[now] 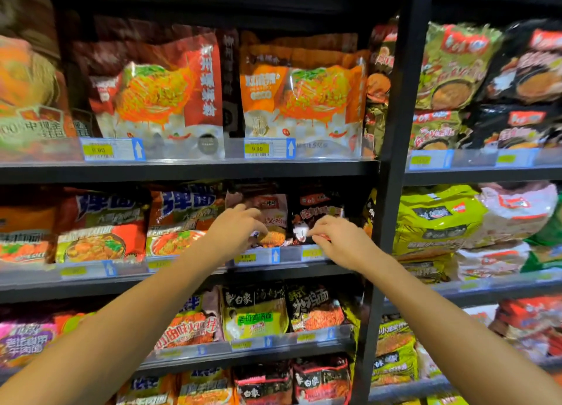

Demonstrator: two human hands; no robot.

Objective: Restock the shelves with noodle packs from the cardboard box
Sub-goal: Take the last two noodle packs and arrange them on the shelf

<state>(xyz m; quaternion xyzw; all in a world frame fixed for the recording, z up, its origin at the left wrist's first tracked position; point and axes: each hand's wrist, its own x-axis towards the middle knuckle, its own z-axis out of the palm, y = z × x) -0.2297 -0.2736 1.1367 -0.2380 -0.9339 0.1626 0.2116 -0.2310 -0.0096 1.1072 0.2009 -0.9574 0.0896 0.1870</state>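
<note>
Black metal shelving fills the view, split by a dark upright post (395, 161) into a wide bay on the left and a narrower one on the right, each tier crowded with bright noodle packs behind a clear plastic front lip. On the top tier, tall orange and red pouches (170, 100) stand upright above yellow price tags (257, 148) clipped to the front edge. Both arms reach to the second shelf (182, 280), at its right end near the post. The left hand (240, 231) lies with fingers curled over the lower front of a brown-topped noodle pack (269, 219) standing at the shelf's front edge; whether it truly grips the pack cannot be told through the blur. The right hand (337, 240) pinches, fingertips together, at the bottom left corner of a black noodle pack (316, 216) standing just beside the brown one, nearer the post. Left of them along the same edge stand red and blue packs (100, 225). The lower tiers hold yellow, black and pink packs, and the right bay holds green ones (435, 219). The cardboard box is out of view.
</note>
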